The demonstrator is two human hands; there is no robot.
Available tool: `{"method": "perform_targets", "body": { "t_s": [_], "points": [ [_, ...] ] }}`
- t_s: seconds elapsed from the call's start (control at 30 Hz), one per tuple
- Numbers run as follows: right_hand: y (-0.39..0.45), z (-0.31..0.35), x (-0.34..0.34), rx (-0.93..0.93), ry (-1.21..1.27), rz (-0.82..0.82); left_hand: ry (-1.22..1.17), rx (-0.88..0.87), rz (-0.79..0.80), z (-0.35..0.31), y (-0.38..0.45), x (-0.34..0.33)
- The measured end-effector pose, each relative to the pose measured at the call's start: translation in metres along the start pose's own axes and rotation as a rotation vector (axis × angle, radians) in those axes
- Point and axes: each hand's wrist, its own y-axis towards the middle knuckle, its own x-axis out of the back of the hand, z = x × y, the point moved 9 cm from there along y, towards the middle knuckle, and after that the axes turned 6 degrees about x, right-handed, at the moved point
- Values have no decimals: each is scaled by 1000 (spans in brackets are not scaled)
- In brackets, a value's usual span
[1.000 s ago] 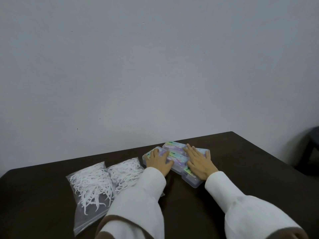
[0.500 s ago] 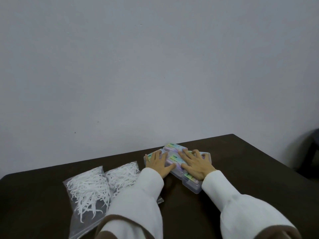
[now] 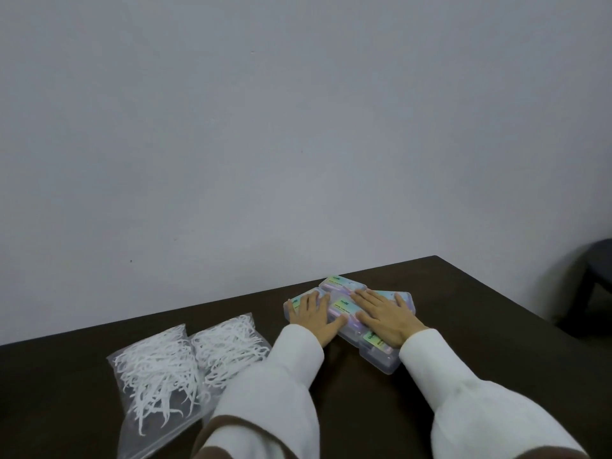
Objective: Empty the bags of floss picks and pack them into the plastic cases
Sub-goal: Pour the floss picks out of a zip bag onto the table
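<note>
Several clear plastic cases [image 3: 342, 286] with pastel labels lie clustered on the dark table [image 3: 463, 313], near its far edge. My left hand [image 3: 316, 318] rests flat on the leftmost case with fingers straight. My right hand [image 3: 385, 314] lies flat across the cases on the right, partly hiding them. Two clear zip bags of white floss picks sit side by side to the left: one larger bag [image 3: 155, 376] and a second bag [image 3: 228, 346] partly under my left sleeve.
A plain grey wall stands right behind the table's far edge. A dark chair [image 3: 592, 279] is off the table's right side. Bare dark tabletop stretches to the right of the cases and in front between my sleeves.
Both hands stay flat on the cases and have barely moved. The camera has tilted slightly, so the whole scene sits a little differently in view.
</note>
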Motion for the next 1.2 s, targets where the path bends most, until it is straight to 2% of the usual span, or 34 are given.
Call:
{"method": "perform_targets", "body": {
  "t_s": [0.33,0.57,0.83,1.0,1.2],
  "points": [
    [-79,-93,17,-239,-43,-40,65,-201,22,-127,8,-15],
    [-117,-135,21,-359,-32,-76,82,-272,27,-186,5,-24],
    [-135,-150,25,-423,18,-112,77,-308,7,-210,-1,-27],
    [-132,-156,34,-441,141,-175,-42,-321,-20,-211,-3,-23],
    [-119,-125,41,-325,173,-286,-173,-337,-77,-202,-8,-16]
  ]
}}
